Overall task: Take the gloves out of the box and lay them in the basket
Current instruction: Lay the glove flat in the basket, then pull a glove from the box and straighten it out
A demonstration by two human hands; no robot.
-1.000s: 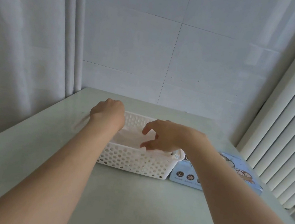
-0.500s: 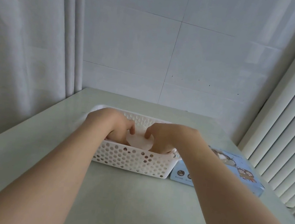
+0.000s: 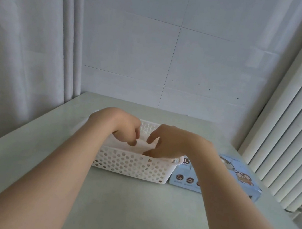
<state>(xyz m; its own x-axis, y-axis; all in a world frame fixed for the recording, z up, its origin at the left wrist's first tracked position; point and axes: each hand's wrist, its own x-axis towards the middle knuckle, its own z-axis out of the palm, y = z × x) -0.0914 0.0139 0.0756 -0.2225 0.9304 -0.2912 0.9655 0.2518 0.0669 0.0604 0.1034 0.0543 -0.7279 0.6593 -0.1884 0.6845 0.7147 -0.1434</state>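
Setting: a pale green-white tabletop (image 3: 134, 211) is seen from above, filling the lower half of the frame, backed by a white tiled wall (image 3: 172, 60).
Basket: a white perforated plastic basket (image 3: 130, 166) is placed at the centre of the frame, its long side turned toward the camera.
Gloves: thin, pale, translucent plastic gloves (image 3: 141, 147) are seen lying inside the basket, between the two hands; how many cannot be told.
Box: a light blue cardboard box with cartoon print (image 3: 242, 180) is set just right of the basket, its near corner touching the basket's right end.
Left hand: the left hand (image 3: 121, 127) is held over the left part of the basket with its fingers curled down toward the gloves; whether anything is pinched cannot be told.
Right hand: the right hand (image 3: 170, 143) is held over the right part of the basket, fingers spread and loosely bent, the lower fingertips dipped inside; a grip cannot be confirmed.
Surroundings: a white curtain (image 3: 22, 41) is hung at the left of the frame, and white vertical slats (image 3: 291, 112) are ranged along the right.
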